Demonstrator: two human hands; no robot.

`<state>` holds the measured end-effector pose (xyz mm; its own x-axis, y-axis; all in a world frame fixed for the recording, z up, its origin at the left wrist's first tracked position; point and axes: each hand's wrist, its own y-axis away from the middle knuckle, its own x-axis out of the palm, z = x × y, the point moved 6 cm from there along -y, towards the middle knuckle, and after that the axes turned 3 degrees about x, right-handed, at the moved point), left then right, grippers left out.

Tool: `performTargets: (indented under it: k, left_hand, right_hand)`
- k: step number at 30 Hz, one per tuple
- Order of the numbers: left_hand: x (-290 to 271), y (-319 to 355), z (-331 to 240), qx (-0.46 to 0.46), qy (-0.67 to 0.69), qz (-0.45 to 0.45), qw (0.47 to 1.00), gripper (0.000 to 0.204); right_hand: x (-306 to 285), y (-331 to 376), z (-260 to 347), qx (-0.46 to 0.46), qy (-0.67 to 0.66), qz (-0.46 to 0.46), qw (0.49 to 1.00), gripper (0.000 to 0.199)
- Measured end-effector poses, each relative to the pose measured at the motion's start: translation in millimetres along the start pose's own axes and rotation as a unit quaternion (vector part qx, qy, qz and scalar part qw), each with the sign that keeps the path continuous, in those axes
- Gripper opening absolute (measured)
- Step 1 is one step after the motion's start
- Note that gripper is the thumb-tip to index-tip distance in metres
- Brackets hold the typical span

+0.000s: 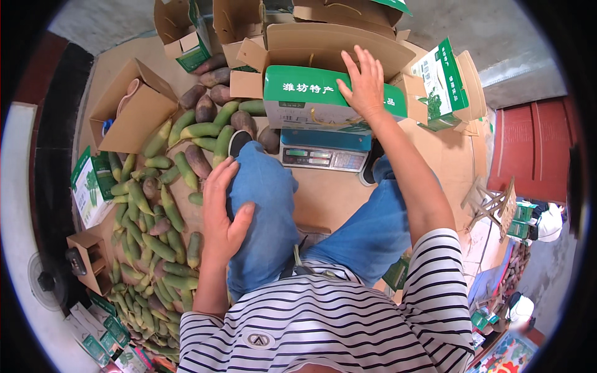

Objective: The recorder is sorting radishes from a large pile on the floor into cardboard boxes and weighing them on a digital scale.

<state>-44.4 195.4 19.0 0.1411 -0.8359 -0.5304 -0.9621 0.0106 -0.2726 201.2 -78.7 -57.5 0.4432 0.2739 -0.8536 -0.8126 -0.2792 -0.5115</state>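
My right hand [362, 82] lies flat, fingers spread, on the closed top of a green and white carton [311, 99]. That carton sits on a blue electronic scale [323, 152] in front of my knees. My left hand [222, 208] rests open on my left thigh in blue jeans and holds nothing. A large heap of long green radishes [152, 242] covers the floor on my left, close to the left hand. Brownish-purple roots [205, 99] lie at the far end of the heap.
Open brown cartons [134, 112] stand at the back left and behind the scale [245, 25]. Flat green and white cartons [444, 84] lean at the right, more lie at the left edge [87, 186]. A small wooden stool [494, 205] and a red door [535, 149] are at the right.
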Motion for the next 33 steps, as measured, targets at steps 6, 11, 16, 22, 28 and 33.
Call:
performTargets:
  k: [6, 11, 16, 22, 28, 33]
  left_hand:
    - [1, -1, 0, 0.002, 0.009, 0.002, 1.0, 0.06]
    - [3, 0, 2, -0.009, 0.013, 0.007, 1.0, 0.062]
    - [3, -1, 2, -0.005, 0.014, 0.001, 1.0, 0.063]
    - [6, -3, 2, 0.0, 0.012, 0.008, 1.0, 0.062]
    - [4, -1, 3, -0.005, 0.009, 0.004, 1.0, 0.067]
    - [5, -2, 2, 0.001, 0.017, 0.002, 1.0, 0.065]
  right_hand:
    - [-8, -49, -3, -0.055, 0.097, 0.039, 0.993, 0.113]
    - [-20, -62, 0, -0.068, 0.109, 0.032, 0.991, 0.109]
    - [-21, -45, 11, -0.087, 0.094, 0.028, 0.991, 0.081]
    - [7, -20, 8, -0.086, 0.058, 0.084, 0.991, 0.056]
    - [22, 6, 15, -0.071, 0.026, 0.172, 0.982, 0.071]
    - [42, 27, 7, -0.006, -0.014, 0.231, 0.973, 0.071]
